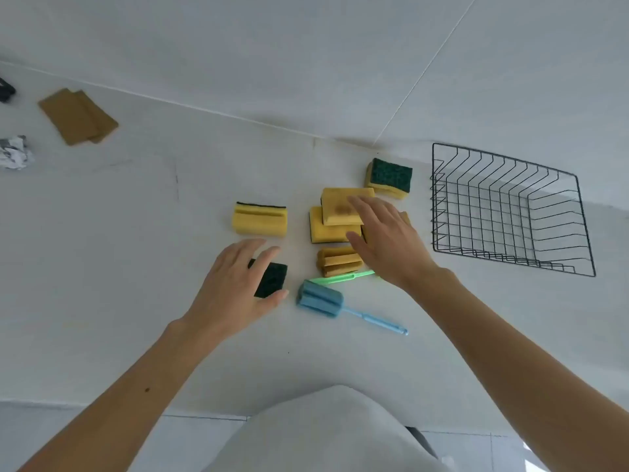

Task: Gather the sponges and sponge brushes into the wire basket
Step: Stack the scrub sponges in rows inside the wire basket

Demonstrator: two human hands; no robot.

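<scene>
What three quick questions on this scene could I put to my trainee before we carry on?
1. True or false: the wire basket already holds a sponge.
2. Which hand hovers over the dark green pad: A) left hand, B) right hand, C) neither?
3. Fill in: the brush lying nearest the person has a ____ sponge head.

Key: 1. False, the basket holds nothing. 2. A. 3. Blue.
</scene>
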